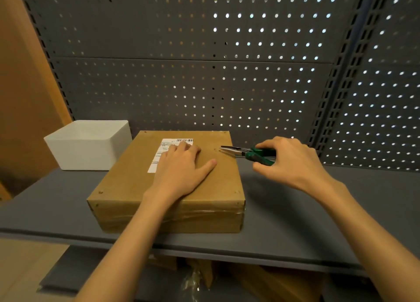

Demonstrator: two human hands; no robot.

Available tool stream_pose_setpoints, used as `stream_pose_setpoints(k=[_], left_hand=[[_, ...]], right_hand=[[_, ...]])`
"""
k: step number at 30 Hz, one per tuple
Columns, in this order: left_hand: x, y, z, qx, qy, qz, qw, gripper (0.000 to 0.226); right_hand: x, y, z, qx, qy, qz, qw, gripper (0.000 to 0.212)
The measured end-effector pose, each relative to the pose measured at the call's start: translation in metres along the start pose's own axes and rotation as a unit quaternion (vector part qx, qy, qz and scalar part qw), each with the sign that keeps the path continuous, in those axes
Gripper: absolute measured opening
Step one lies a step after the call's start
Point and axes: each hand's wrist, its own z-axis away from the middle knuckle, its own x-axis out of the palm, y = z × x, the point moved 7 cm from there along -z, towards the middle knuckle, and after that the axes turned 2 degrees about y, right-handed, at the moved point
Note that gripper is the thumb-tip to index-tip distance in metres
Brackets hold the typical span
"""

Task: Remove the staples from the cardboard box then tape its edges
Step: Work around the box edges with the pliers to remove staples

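Observation:
A flat brown cardboard box [127, 185] lies on the grey shelf [295, 222], with a white shipping label [159, 153] on top and clear tape across its front face. My left hand [181, 169] presses flat on the box's top, fingers spread over the label. My right hand [293, 163] grips green-handled needle-nose pliers [250, 153]. The pliers' metal tips reach the box's top near its right edge, beside a small staple [216, 150]. Small staples also show at the box's near corners.
A white open container [86, 147] stands at the box's far left. A grey pegboard wall [204, 74] rises behind the shelf. A brown panel stands at the left. Cardboard and plastic wrap lie on the level below the shelf's front edge.

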Motion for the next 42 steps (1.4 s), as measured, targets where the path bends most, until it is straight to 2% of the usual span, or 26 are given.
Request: stream_pose_setpoints(k=[21,31,42], left_hand=[[0.0,0.0,0.0,0.002,-0.001,0.007,1.0,0.064],[0.001,0.0,0.0,0.003,0.001,0.006,1.0,0.064],[0.001,0.0,-0.001,0.003,-0.003,0.007,1.0,0.065]], right_hand=[[-0.003,-0.018,-0.012,-0.093,0.002,0.086,0.992,0.038],[-0.003,-0.018,-0.016,-0.087,-0.024,0.075,0.993,0.035],[-0.001,-0.014,-0.015,-0.088,-0.01,0.074,0.993,0.038]])
